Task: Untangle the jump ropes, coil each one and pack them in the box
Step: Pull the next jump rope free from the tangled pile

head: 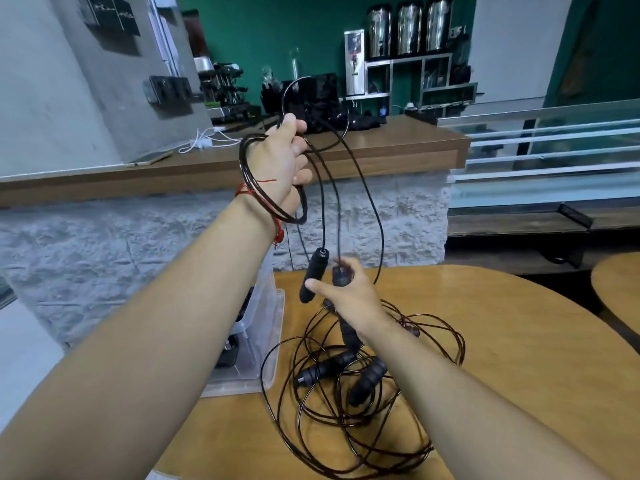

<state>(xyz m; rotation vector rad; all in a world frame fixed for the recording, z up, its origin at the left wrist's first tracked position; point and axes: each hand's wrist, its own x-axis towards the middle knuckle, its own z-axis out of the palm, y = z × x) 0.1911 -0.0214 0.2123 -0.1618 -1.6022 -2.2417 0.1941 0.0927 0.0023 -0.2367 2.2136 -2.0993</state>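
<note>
My left hand (285, 164) is raised high and grips a coil of thin black jump rope (254, 188) looped around it. Strands run down from it to two black handles (313, 275), which my right hand (344, 289) grips just above the table. On the wooden table (502, 341) below lies a tangled heap of dark rope (346, 420) with more black handles (367, 381) in it. A clear plastic box (263, 344) stands at the table's left edge, partly hidden by my left forearm, with dark items inside.
A long wooden counter (398, 147) on a rough white stone base runs behind the table, carrying a phone, cables and dark gear. A second round table (620, 289) edges in at the right. Glass railings stand at the right rear.
</note>
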